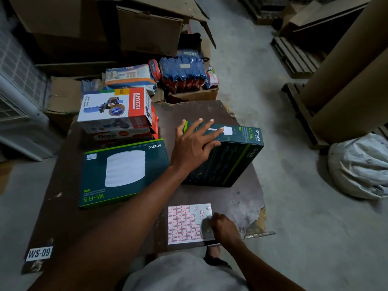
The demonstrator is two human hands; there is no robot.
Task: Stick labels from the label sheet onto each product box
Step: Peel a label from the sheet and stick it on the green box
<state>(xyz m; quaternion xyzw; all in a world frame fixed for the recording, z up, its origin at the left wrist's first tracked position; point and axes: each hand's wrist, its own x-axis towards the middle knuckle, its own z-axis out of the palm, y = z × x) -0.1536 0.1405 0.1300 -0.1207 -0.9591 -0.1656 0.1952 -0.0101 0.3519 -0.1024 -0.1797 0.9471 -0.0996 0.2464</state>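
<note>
Label sheet (185, 224) sits at the near edge of the worktop (63, 185), slightly right of centre. White backing, red-bordered labels in a grid; the upper right part is stripped bare, with a few loose labels lying askew there. So a fair share of labels is used, most of the grid remains.

Right hand (223, 227) is on the sheet's right side, fingers curled down onto it. Grip looks like a pinch at a label, but I can't tell if one is actually lifted.

Left hand (194, 143) lies spread flat on top of the dark green Omada box (226, 158) near the far right corner, grip wide, just steadying it. A small white strip shows on that top face by the fingertips; label or print, can't tell.

Second green AC1350 box (123, 172), left of centre, carries a small white tag at its top left corner. Probably done.

Khyati box (115, 109) and the Ikon boxes (123, 136) stacked under it, far left: no sticker visible. Likely still to do.
</note>
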